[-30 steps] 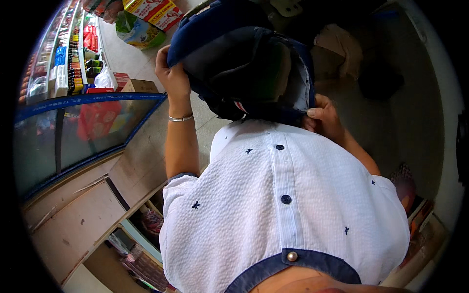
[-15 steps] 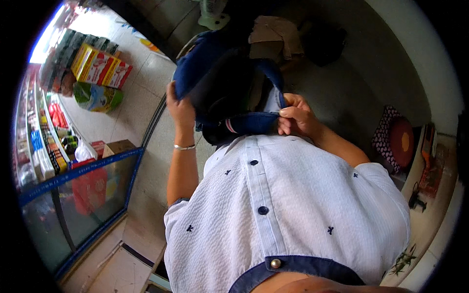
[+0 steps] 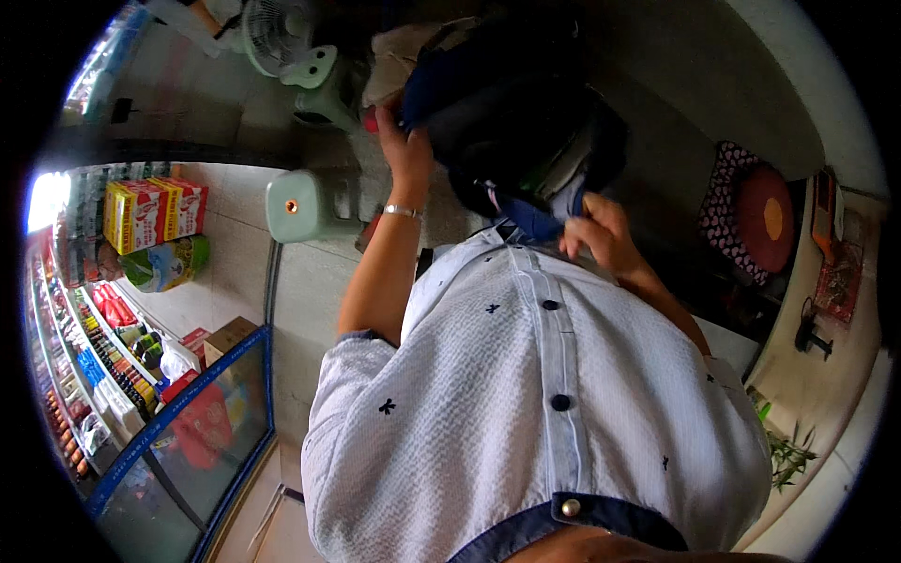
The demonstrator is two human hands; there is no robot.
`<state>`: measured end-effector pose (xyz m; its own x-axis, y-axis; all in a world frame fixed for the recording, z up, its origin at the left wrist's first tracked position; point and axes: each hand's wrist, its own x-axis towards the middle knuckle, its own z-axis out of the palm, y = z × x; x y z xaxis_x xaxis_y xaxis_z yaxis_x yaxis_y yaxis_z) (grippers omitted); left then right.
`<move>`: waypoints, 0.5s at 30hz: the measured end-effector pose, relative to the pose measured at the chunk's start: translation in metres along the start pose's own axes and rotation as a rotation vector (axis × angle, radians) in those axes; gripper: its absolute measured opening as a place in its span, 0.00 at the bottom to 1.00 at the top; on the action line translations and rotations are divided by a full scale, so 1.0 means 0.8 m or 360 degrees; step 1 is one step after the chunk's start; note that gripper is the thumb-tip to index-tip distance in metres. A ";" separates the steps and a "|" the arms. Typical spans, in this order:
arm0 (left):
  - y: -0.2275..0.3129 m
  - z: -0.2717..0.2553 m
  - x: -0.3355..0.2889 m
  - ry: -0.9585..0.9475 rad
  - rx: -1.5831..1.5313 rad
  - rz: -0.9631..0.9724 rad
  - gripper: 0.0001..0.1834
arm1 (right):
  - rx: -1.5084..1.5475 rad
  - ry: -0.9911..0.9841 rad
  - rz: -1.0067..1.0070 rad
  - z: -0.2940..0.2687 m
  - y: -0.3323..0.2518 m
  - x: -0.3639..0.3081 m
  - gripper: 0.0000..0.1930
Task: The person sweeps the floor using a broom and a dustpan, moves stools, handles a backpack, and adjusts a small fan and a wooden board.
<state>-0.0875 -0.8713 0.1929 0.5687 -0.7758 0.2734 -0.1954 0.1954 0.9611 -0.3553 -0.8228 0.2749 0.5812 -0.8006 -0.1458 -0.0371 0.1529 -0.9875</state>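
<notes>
The right hand (image 3: 601, 235) pinches the near rim of a dark blue bag (image 3: 540, 214) between thumb and bent fingers, while the left hand (image 3: 405, 155) is closed on the bag's left edge, its fingertips partly lost in shadow. The bag is at the upper centre of the frame, just beyond the hem of the white shirt (image 3: 469, 375), its mouth open toward the wearer; something pale shows inside near the right hand, too dark to identify. A silver bracelet (image 3: 404, 211) circles the left wrist. Left of that arm stands a pale green stool (image 3: 291, 206), with a fan (image 3: 279, 38) above it at the top. Red and yellow boxes (image 3: 155, 211) sit at the left, above a blue-edged glass case (image 3: 178, 422). A dark red round cushion (image 3: 758, 225) lies at the right, and a green plant (image 3: 788, 458) shows at the lower right.
</notes>
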 end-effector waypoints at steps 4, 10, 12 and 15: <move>-0.049 0.081 -0.043 -0.0048 0.0957 -0.0028 0.26 | -0.0148 0.0234 0.0362 -0.112 0.115 0.022 0.12; -0.064 0.157 -0.109 -0.0934 0.0492 -0.0127 0.17 | -0.0179 -0.0160 0.0610 -0.149 0.102 0.041 0.12; -0.068 0.181 -0.122 -0.1167 0.0456 0.0134 0.16 | -0.0145 -0.0128 0.0608 -0.152 0.110 0.051 0.12; -0.102 0.200 -0.135 -0.1608 0.0590 0.0265 0.17 | -0.0311 -0.0176 0.0588 -0.154 0.104 0.060 0.11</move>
<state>-0.2607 -0.8994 0.0786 -0.3735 -0.9244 0.0769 -0.5343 0.2822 0.7968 -0.4311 -0.9199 0.1784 0.5833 -0.6440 -0.4951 -0.4061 0.2968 -0.8643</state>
